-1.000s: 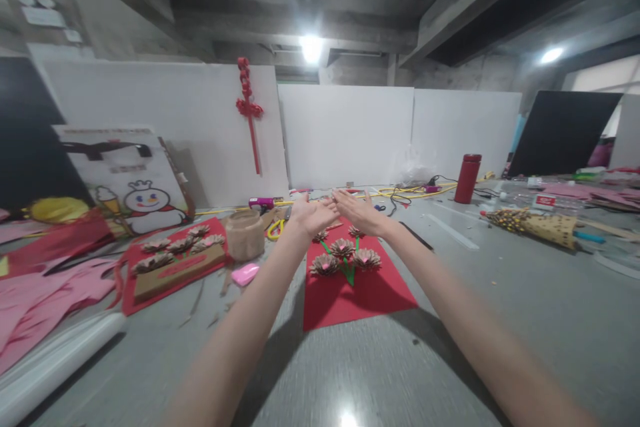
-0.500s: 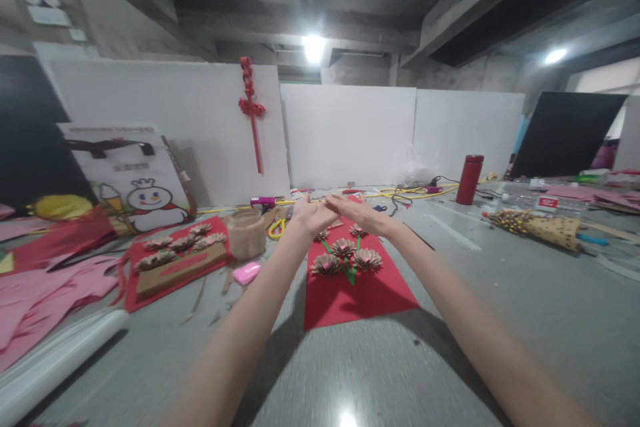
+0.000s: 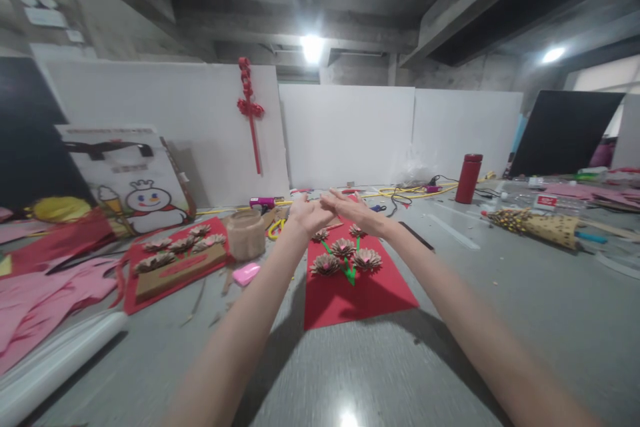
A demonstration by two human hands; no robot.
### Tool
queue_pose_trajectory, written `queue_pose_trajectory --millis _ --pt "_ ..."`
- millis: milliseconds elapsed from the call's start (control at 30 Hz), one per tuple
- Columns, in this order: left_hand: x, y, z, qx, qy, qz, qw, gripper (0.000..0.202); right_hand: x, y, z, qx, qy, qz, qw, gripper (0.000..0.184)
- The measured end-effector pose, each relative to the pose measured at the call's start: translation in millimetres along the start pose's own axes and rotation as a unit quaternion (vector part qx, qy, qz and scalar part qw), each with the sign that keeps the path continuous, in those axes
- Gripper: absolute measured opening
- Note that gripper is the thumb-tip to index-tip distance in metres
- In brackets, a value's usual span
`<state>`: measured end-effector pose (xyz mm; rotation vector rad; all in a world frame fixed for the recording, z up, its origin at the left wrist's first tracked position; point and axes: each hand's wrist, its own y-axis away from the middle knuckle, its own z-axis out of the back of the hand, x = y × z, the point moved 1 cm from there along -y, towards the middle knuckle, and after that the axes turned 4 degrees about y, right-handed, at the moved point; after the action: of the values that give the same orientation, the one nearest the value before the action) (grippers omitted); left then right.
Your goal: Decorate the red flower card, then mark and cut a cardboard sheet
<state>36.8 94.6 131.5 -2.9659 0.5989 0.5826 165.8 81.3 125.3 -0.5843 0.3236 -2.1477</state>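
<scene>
My left hand (image 3: 311, 215) is held out above the far part of a red sheet (image 3: 370, 297), its fingers extended. My right hand (image 3: 356, 209) reaches in from the other side with its fingers stretched over those of the left, and the two hands meet. Whether anything lies between them is hidden. Below, the sheet carries several brown layered paper flowers (image 3: 343, 248) with pink centres, joined to green stems (image 3: 351, 273). The hands partly cover the sheet's far end.
On the left stand a round tan container (image 3: 245, 235), a pink object (image 3: 247, 273) and a second red sheet with flowers and a cardboard strip (image 3: 183, 271). A purple glue gun (image 3: 263, 203) lies behind. On the right are a red bottle (image 3: 469, 179) and a wrapped bouquet (image 3: 537, 227).
The view has shifted very slightly. Both hands stay together in nearly the same place, and the sheet with the flowers has not moved.
</scene>
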Motion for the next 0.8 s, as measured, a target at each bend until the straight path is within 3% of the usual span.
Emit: queue_pose_trajectory --millis 167,333,433,533,667,800 --pt "-2.0 0.5 -0.3 0.054 0.0 0.041 0.998 0.062 -5.9 -3.5 8.5 -0.072 0.017 -0.041 0.996 0.046" --pt "0.8 2.9 -1.8 0.019 -0.012 0.018 1.0 0.059 -11.3 -4.9 -2.8 0.001 0.107 -0.002 0.994 0.045" --pt "2.5 3.2 -1.6 0.013 -0.027 0.021 0.999 0.059 -15.2 -3.8 -7.1 0.004 0.142 -0.033 0.989 0.046" --pt "2.9 2.5 -0.5 0.016 -0.035 0.027 0.999 0.058 -16.0 -2.7 -5.9 0.008 0.137 -0.057 0.989 0.046" --pt "2.9 2.3 0.1 0.022 -0.036 0.049 0.998 0.057 -9.9 -2.9 -5.0 0.049 0.094 -0.01 0.994 0.048" --pt "3.0 2.4 0.6 0.024 -0.034 0.038 0.998 0.061 -11.2 -3.2 -5.2 0.007 0.112 -0.054 0.992 0.05"
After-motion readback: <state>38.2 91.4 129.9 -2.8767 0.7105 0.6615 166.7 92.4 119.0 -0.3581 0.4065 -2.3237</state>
